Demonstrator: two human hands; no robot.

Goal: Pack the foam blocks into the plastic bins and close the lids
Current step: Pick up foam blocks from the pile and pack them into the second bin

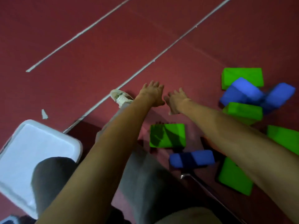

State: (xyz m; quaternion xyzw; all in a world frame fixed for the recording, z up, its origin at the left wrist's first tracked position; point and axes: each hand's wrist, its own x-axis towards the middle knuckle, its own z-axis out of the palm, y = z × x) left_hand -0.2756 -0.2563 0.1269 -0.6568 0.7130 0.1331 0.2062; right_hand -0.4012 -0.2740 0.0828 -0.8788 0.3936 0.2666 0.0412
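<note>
Green and blue foam blocks lie scattered on the red floor at the right. One green block [167,135] lies flat below my hands, with a blue block [191,158] just in front of it. A pile of blue blocks [242,92] and green blocks [242,76] sits further right. A white plastic bin lid [32,151] covers a bin at the lower left. My left hand [152,92] and my right hand [176,101] are stretched out side by side above the floor, fingers spread, holding nothing.
White painted lines [145,65] cross the red floor diagonally. My leg in grey trousers and a light shoe [120,97] extend forward under my left arm. A metal chair leg [199,183] shows near the bottom centre. More green blocks [234,177] lie at the lower right.
</note>
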